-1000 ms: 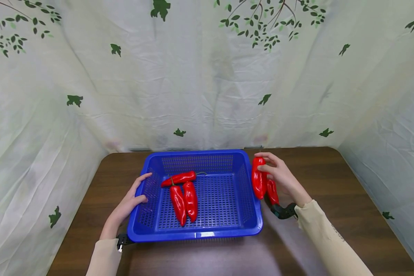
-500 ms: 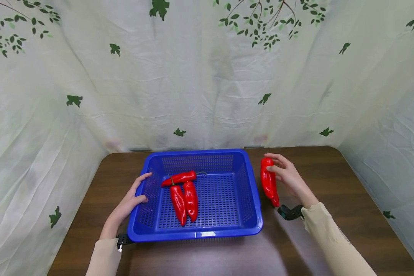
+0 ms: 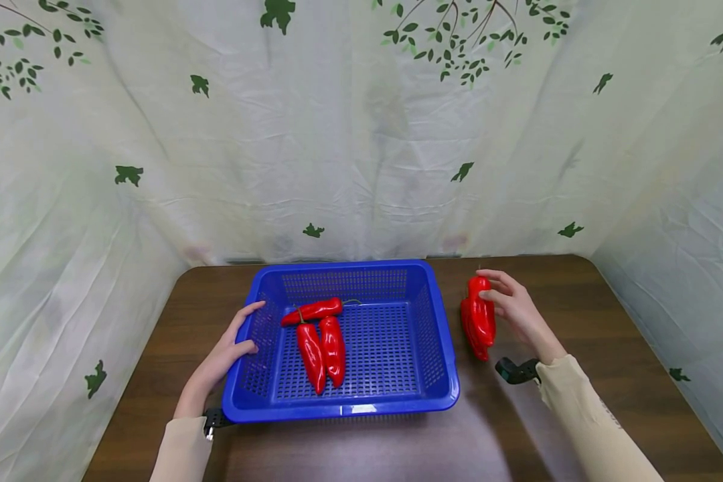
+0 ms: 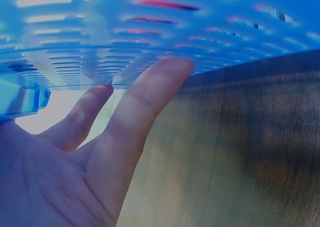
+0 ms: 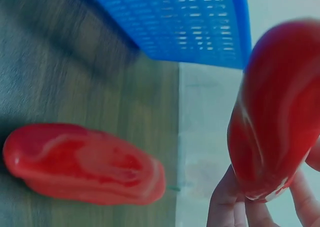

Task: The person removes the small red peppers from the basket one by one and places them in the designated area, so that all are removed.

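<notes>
My left hand (image 3: pixel 217 361) lies at the left rim of a blue slotted plastic basket (image 3: pixel 367 410). In the left wrist view, the same hand (image 4: pixel 105 142) has its thumb and a finger extended against the slotted wall. To the right of the basket my right hand (image 3: pixel 518 311) grips a long, shiny red pepper (image 3: pixel 483 314) between thumb and fingers. A second red pepper (image 3: pixel 468 328) is partly hidden behind it. In the right wrist view this second pepper (image 5: pixel 85 164) lies on the table, apart from the held pepper (image 5: pixel 277 107).
Inside the basket, toward its left half, lie three red peppers, one crosswise (image 3: pixel 313 312) and two lengthwise, side by side (image 3: pixel 310 358). A brown wooden table (image 3: pixel 590 335) carries everything. Pale cloth with a leaf print (image 3: pixel 361 167) hangs behind and at the sides.
My right hand has moved right with its pepper, away from the basket's right rim. The pepper on the table now shows to the left of the held one. The left hand stays put.
</notes>
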A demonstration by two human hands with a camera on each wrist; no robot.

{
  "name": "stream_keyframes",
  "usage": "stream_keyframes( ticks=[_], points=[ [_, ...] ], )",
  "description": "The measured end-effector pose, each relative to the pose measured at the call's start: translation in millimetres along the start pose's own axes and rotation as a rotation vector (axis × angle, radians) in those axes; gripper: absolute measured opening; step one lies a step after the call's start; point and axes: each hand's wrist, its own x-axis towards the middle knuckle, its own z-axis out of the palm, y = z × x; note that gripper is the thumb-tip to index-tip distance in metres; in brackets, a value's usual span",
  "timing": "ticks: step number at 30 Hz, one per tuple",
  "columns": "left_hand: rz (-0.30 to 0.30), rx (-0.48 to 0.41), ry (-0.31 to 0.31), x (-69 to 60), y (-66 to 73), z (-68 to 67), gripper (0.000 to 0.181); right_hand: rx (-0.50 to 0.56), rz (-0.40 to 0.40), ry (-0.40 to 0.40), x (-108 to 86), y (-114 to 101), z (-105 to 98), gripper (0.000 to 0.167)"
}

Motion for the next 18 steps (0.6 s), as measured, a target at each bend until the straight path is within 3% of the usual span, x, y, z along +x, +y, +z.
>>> stream_keyframes(
  ticks=[18],
  points=[
    [-0.003,-0.001,0.006,-0.2,-0.1,0.5,0.073,-0.047,0.016,0.046,-2.7,24.2,-15.5,0.048]
  ],
)
